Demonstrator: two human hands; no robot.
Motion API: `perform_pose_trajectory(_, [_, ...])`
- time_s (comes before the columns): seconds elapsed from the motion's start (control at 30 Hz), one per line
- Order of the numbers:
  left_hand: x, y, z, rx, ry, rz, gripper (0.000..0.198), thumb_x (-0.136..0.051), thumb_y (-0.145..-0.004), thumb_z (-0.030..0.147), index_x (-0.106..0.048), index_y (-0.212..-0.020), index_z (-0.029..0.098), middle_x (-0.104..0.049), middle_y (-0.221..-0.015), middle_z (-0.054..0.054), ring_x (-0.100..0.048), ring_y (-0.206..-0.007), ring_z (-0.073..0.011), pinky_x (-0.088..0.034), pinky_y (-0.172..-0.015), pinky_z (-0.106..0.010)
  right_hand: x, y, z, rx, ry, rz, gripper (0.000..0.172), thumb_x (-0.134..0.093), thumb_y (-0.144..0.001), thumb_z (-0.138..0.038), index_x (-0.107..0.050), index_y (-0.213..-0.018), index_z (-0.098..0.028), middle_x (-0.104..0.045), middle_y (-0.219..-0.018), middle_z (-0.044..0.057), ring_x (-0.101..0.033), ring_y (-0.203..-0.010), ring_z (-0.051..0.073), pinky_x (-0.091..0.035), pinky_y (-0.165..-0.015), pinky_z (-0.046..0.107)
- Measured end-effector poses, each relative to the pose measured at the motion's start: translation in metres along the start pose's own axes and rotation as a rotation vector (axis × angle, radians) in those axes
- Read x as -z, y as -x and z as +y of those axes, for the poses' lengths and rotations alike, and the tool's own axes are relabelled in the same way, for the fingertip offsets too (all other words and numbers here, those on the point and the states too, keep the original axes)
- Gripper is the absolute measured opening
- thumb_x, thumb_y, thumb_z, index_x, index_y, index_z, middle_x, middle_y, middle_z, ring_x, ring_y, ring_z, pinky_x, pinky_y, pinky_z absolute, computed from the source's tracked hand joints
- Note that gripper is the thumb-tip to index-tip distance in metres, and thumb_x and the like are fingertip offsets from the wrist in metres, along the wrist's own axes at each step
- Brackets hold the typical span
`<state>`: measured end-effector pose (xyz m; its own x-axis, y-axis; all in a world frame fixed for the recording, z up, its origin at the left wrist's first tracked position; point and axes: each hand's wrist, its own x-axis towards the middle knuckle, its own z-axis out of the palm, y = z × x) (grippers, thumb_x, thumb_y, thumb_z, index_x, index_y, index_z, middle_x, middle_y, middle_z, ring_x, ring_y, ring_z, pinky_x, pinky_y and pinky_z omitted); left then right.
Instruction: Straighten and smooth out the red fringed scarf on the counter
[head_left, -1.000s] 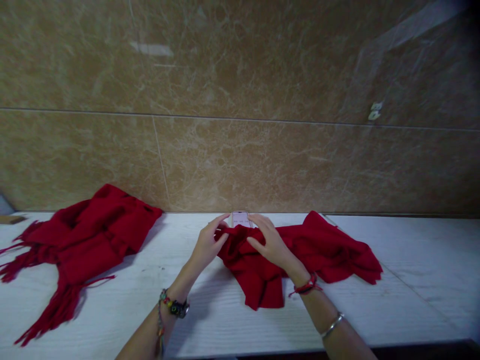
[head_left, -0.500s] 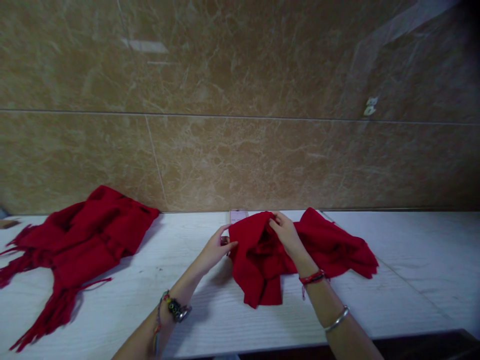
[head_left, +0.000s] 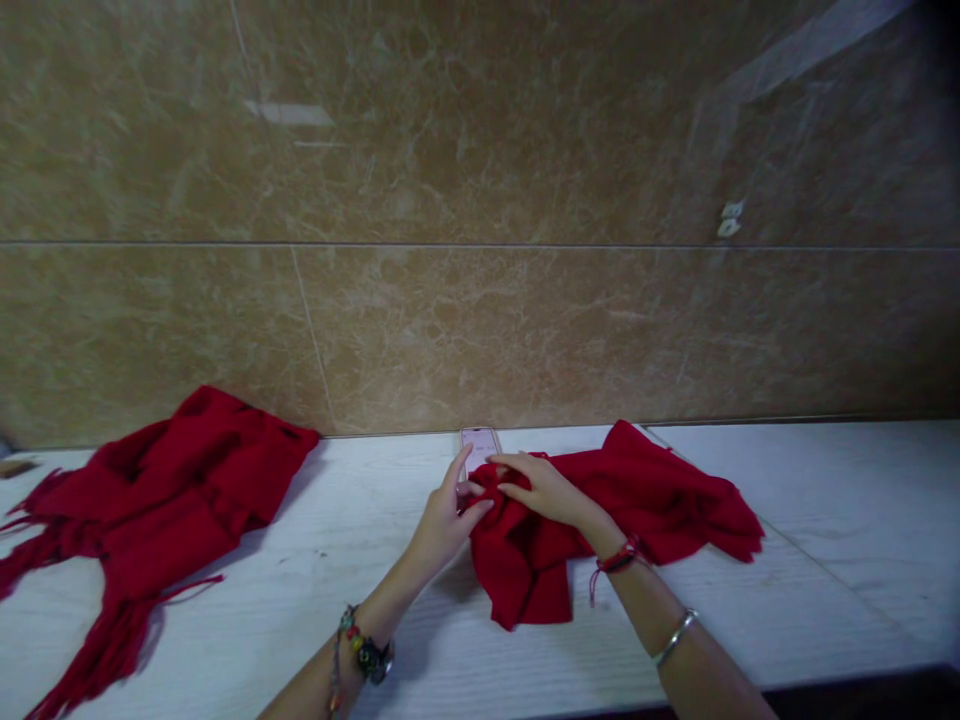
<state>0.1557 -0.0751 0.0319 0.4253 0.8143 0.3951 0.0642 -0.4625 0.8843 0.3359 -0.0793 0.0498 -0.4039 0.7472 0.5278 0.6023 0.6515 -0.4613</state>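
Bunched on the table under both hands is a red cloth [head_left: 525,570], with one part trailing off to the right. My left hand [head_left: 446,515] holds its left upper end; the index finger points up past the fabric and the thumb lies over it, with the other fingers curled and partly hidden. My right hand [head_left: 551,490] pinches the gathered top edge close by, its fingertips almost meeting the left ones. Just behind the hands lies a phone [head_left: 478,443] with a lit screen, its lower end covered by the left hand and cloth.
A red fringed scarf [head_left: 187,490] lies folded at the left, its tassels spread toward the front. The white wood-grain table [head_left: 360,620] meets a brown marble-tiled wall [head_left: 480,330] behind. A small brown object [head_left: 15,467] sits at the far left edge.
My right hand has moved left and down, bringing the cloth's top edge toward my left hand. The cloth is more gathered there, and more of the phone shows.
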Motion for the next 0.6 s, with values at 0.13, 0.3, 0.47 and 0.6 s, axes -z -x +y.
perform_pose_trajectory(0.13, [-0.004, 0.000, -0.006, 0.095, 0.025, 0.016, 0.074, -0.058, -0.072, 0.024, -0.019, -0.134, 0.016, -0.062, -0.085, -0.004, -0.059, -0.082, -0.0160, -0.045, -0.076, -0.029, 0.004, 0.002, 0.011, -0.091, 0.068, 0.181, 0.017, -0.044, -0.081, -0.020, -0.061, -0.080, -0.019, -0.063, -0.080, 0.005, -0.057, -0.076, 0.017, -0.044, -0.073, 0.031])
perform_pose_trajectory(0.3, [-0.012, 0.002, -0.011, 0.149, -0.039, -0.014, 0.081, -0.061, -0.066, 0.015, -0.017, -0.133, 0.016, -0.058, -0.072, 0.002, -0.057, -0.066, -0.0129, -0.046, -0.066, -0.026, 0.009, 0.005, 0.018, -0.271, 0.236, 0.588, 0.015, -0.042, -0.080, -0.022, -0.056, -0.075, -0.019, -0.059, -0.075, 0.007, -0.054, -0.071, 0.019, -0.042, -0.069, 0.033])
perform_pose_trajectory(0.47, [0.001, -0.004, -0.009, 0.122, 0.007, 0.203, 0.060, -0.053, -0.073, 0.016, -0.028, -0.127, 0.019, -0.055, -0.075, 0.003, -0.056, -0.063, -0.0087, -0.044, -0.061, -0.021, 0.015, 0.013, 0.022, -0.368, 0.503, 0.506, 0.009, -0.045, -0.071, -0.016, -0.050, -0.064, -0.019, -0.053, -0.067, 0.004, -0.050, -0.067, 0.019, -0.039, -0.070, 0.035])
perform_pose_trajectory(0.6, [0.015, -0.010, -0.005, 0.075, -0.044, 0.259, 0.052, -0.052, -0.073, 0.018, -0.034, -0.122, 0.017, -0.059, -0.078, 0.000, -0.056, -0.066, -0.0099, -0.044, -0.062, -0.022, 0.012, 0.014, 0.015, -0.311, 0.514, 0.362, 0.009, -0.047, -0.067, -0.011, -0.052, -0.065, -0.018, -0.054, -0.075, 0.007, -0.052, -0.075, 0.021, -0.040, -0.076, 0.038])
